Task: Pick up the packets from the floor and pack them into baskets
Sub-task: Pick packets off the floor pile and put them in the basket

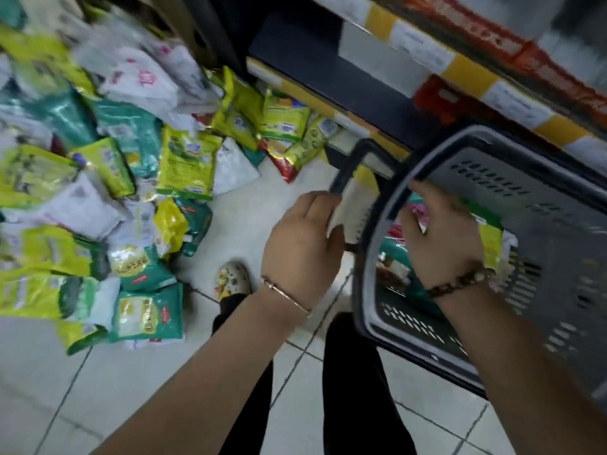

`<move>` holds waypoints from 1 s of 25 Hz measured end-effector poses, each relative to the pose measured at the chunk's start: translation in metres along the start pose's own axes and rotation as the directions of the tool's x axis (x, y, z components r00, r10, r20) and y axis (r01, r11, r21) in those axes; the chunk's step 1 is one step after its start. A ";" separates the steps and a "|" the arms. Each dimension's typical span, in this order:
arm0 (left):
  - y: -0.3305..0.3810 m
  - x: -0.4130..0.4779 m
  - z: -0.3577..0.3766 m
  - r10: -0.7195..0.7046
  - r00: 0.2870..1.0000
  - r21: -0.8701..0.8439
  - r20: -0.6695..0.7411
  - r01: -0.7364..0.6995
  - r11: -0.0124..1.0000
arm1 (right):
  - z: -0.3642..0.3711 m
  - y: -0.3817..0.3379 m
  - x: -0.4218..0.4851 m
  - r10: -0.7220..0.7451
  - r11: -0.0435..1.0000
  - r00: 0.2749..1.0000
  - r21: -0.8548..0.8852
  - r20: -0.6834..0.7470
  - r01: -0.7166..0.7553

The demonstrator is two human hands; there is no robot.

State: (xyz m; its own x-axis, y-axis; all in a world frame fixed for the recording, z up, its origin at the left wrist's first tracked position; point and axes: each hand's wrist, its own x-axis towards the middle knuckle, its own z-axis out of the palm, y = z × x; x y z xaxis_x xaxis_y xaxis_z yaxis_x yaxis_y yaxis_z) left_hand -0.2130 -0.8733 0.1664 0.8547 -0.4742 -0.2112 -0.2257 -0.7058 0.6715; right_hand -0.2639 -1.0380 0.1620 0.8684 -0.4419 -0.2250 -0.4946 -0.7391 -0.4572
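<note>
The left hand (pixel 302 244) is curling its fingers round the dark looped handle (pixel 345 169) of a grey perforated plastic basket (pixel 525 178), which is tilting above the white tiled floor (pixel 230 389). The right hand (pixel 440 238) is reaching inside onto the green and yellow packets (pixel 491 239); its grip cannot be told. Further left, yellow, green and white plastic packets (pixel 187 162) are lying heaped along the floor's edge below the yellow-trimmed shelf (pixel 466 70).

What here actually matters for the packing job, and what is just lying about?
Belongs to the job: yellow, green and white plastic packets heaped on the floor; grey slotted plastic basket; its dark handle, gripped by left hand; right hand inside basket.
Just lying about: dark shop shelf with yellow-and-white label strips; patterned clog.
</note>
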 end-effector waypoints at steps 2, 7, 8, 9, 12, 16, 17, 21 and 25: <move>-0.037 -0.005 -0.030 -0.092 0.995 0.019 -0.033 0.093 0.995 | 0.016 -0.050 0.007 -0.045 0.999 0.998 0.010 0.039 0.045; -0.143 -0.023 -0.111 -0.402 0.910 -0.020 -0.103 0.403 0.915 | 0.087 -0.175 0.025 -0.052 0.998 0.949 -0.021 0.310 0.062; -0.163 -0.028 -0.122 -0.460 0.882 -0.024 -0.100 0.460 0.888 | 0.101 -0.194 0.028 -0.058 0.997 0.939 -0.022 0.340 0.069; -0.179 -0.031 -0.131 -0.509 0.856 -0.027 -0.091 0.509 0.860 | 0.114 -0.209 0.031 -0.053 0.997 0.929 -0.028 0.367 0.068; -0.227 -0.039 -0.149 -0.615 0.786 -0.067 -0.061 0.612 0.788 | 0.153 -0.247 0.040 -0.010 0.999 0.895 -0.031 0.446 0.027; -0.278 -0.031 -0.151 -0.706 0.708 -0.099 -0.005 0.703 0.705 | 0.202 -0.272 0.065 0.132 0.988 0.851 0.002 0.509 -0.154; -0.285 -0.025 -0.150 -0.720 0.693 -0.111 0.012 0.717 0.688 | 0.212 -0.274 0.074 0.171 0.980 0.842 -0.003 0.513 -0.197; -0.305 0.003 -0.142 -0.743 0.667 -0.161 0.055 0.741 0.653 | 0.247 -0.282 0.127 0.212 0.975 0.843 -0.045 0.495 -0.219; -0.318 0.036 -0.129 -0.756 0.651 -0.242 0.068 0.746 0.621 | 0.284 -0.290 0.197 0.261 0.964 0.857 -0.073 0.444 -0.256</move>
State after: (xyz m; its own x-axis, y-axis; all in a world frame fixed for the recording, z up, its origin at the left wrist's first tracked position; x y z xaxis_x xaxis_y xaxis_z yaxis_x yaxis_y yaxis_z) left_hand -0.0501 -0.5984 0.0366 0.6953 0.1888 -0.6935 0.6103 -0.6647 0.4309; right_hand 0.0610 -0.7664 0.0055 0.6312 -0.3461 -0.6941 -0.7016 -0.6365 -0.3205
